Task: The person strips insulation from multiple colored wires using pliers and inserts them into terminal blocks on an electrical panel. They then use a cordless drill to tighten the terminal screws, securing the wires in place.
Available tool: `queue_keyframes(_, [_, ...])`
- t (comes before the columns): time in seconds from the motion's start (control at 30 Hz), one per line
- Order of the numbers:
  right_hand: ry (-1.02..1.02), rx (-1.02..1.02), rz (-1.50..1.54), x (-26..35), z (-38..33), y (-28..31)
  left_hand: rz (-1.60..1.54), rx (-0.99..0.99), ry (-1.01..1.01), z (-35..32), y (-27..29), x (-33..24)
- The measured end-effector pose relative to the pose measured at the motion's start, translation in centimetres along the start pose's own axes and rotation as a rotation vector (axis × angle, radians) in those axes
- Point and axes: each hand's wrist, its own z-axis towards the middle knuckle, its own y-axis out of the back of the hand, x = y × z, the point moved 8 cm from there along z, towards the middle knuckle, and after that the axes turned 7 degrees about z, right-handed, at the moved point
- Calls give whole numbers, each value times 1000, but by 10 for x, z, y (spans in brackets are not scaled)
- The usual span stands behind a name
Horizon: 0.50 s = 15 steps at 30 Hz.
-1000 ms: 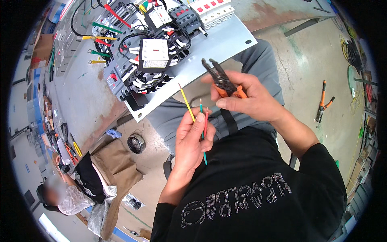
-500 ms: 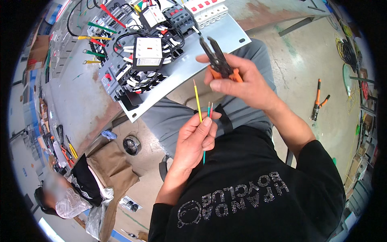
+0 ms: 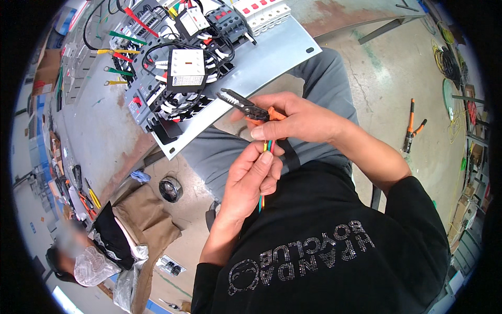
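The left hand (image 3: 254, 170), fingers pinched closed, held yellow, green and red wires (image 3: 269, 146) already bunched just beside the thumb of the right hand (image 3: 295, 121), which curled round orange-handled pliers (image 3: 243, 106), none visibly joined to the component panel (image 3: 269, 56) beyond both hands.

"Hidden at centre?"
"3 wires (image 3: 269, 146): upper ends by the right hand (image 3: 299, 123), middles by the left hand (image 3: 252, 171)."
"Cut off at 12 o'clock?"
"Breaker row (image 3: 265, 17)."
"Blurred at 8 o'clock?"
"Co-worker's head (image 3: 66, 244)."
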Motion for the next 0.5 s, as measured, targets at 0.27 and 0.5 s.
queue_keyframes(0.27, [228, -214, 0, -7, -27, 8, 77, -280, -421, -2, 23, -41])
queue_keyframes(0.5, [228, -94, 34, -35, -40, -21, -24, -411, -524, -10, 38, -41])
